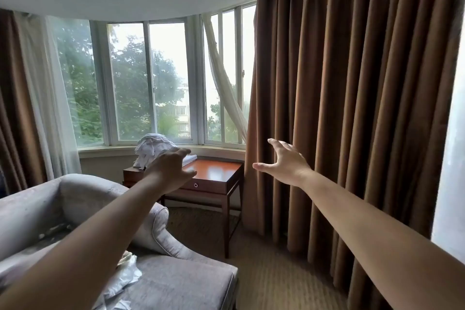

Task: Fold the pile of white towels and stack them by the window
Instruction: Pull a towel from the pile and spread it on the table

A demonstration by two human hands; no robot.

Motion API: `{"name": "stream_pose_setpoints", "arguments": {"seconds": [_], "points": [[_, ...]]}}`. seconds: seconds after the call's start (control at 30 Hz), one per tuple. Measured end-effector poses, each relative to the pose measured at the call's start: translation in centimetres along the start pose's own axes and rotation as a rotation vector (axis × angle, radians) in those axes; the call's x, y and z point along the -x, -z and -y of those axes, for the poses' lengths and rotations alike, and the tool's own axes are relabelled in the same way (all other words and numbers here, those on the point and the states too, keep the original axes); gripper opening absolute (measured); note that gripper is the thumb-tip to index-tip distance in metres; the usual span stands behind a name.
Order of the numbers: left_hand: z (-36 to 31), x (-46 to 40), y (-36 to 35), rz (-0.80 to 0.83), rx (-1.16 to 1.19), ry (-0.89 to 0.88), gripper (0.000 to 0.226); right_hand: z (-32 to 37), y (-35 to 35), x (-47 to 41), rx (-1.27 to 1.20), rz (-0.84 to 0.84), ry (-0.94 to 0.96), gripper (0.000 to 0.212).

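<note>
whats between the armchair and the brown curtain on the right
In the head view, a wooden side table stands between the armchair and the curtain, with the towel pile on its far left corner. Below it is bare carpet.

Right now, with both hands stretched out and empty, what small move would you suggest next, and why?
Probably step closer and take the top of the towel pile with the left hand: it sits unfolded on the wooden side table, and both it and the right hand are open, holding nothing.

Both hands (173, 168) (284, 161) empty, fingers spread, toward towel pile (151, 148) on wooden table (219, 171).
</note>
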State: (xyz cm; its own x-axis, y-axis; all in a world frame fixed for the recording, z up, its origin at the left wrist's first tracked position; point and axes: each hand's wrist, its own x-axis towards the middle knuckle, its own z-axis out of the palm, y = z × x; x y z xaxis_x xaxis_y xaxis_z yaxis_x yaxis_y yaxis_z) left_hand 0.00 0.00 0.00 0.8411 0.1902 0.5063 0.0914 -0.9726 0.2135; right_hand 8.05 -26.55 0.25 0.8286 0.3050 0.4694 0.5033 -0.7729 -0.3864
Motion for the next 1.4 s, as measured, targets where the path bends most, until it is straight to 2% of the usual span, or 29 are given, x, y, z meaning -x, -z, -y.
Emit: {"name": "stream_pose_setpoints", "arguments": {"seconds": [0.33, 0.6, 0.9, 1.03, 1.4], "points": [[3.8, -4.7, -3.8, 0.075, -0.002, 0.016, 0.063, -0.2, -4.5, -5.3, 0.014, 0.002, -0.064, 0.083], [5.3, -10.7, -10.3, 0.121, -0.005, 0.059, 0.059, -4.2, -10.6, -11.6, -0.033, 0.079, -0.089, 0.084], [4.8, -23.5, -19.2, 0.174, -0.02, 0.091, 0.063, -10.9, -16.4, -25.8, -0.117, 0.175, -0.02, 0.084], [4.9, -29.6, -22.9, 0.141, -0.038, 0.127, 0.06, -13.7, -19.1, -32.6, -0.156, 0.177, 0.029, 0.082], [8.8, -42.8, -33.4, 0.156, -0.095, 0.174, 0.066, -19.8, -29.6, -47.6, -0.169, 0.234, 0.115, 0.082]]}}
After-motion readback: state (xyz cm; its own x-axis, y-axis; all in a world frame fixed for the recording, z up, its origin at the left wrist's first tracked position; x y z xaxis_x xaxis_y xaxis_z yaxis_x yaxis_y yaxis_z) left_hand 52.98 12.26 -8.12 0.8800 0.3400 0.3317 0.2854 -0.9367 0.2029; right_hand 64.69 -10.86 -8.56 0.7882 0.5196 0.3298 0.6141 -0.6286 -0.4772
